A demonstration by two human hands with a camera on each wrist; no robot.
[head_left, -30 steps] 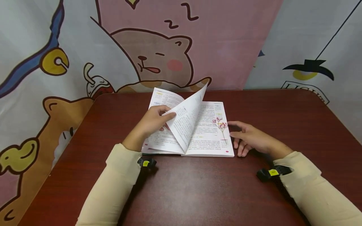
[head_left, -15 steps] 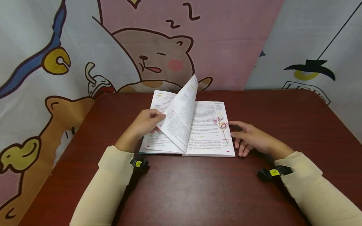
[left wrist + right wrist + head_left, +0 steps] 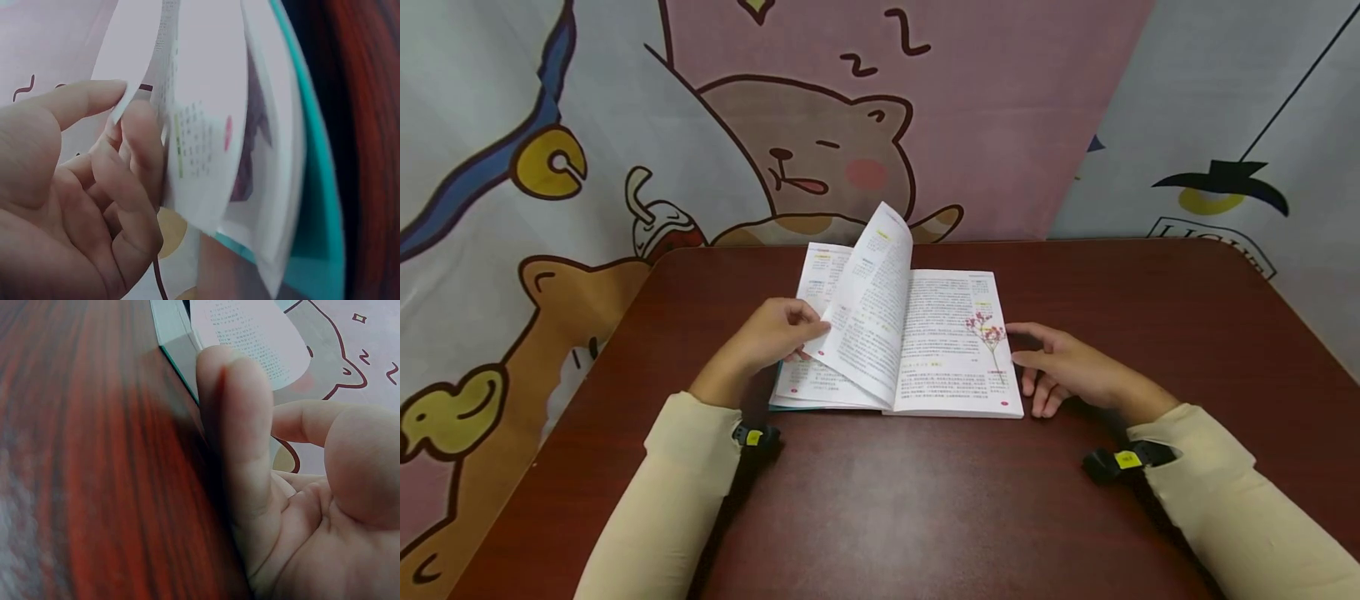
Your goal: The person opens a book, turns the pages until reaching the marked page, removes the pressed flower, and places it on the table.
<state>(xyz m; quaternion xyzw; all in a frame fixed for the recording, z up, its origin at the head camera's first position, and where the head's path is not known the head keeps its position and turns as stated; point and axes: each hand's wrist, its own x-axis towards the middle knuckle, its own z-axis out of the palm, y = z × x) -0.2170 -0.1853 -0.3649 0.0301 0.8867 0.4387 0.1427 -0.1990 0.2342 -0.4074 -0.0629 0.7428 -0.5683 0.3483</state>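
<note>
An open book (image 3: 951, 367) with printed text lies on the dark red table (image 3: 925, 500). A dried pink flower sprig (image 3: 988, 333) rests on its right page. My left hand (image 3: 775, 333) pinches the edge of a lifted page (image 3: 868, 300) between thumb and fingers; in the left wrist view the page (image 3: 200, 125) curves over the teal cover (image 3: 312, 187). My right hand (image 3: 1063, 367) rests on the table at the book's right edge, fingers loosely spread and holding nothing; in the right wrist view my fingers (image 3: 240, 444) sit beside the book corner (image 3: 178, 344).
A cartoon-printed cloth backdrop (image 3: 820, 125) hangs behind the table's far edge. Bare table surface stretches in front of the book and to its right (image 3: 1187, 317).
My left hand has drawn the lifted page leftward and toward me, so the page now stands more upright and leans left. The right hand has stayed put.
</note>
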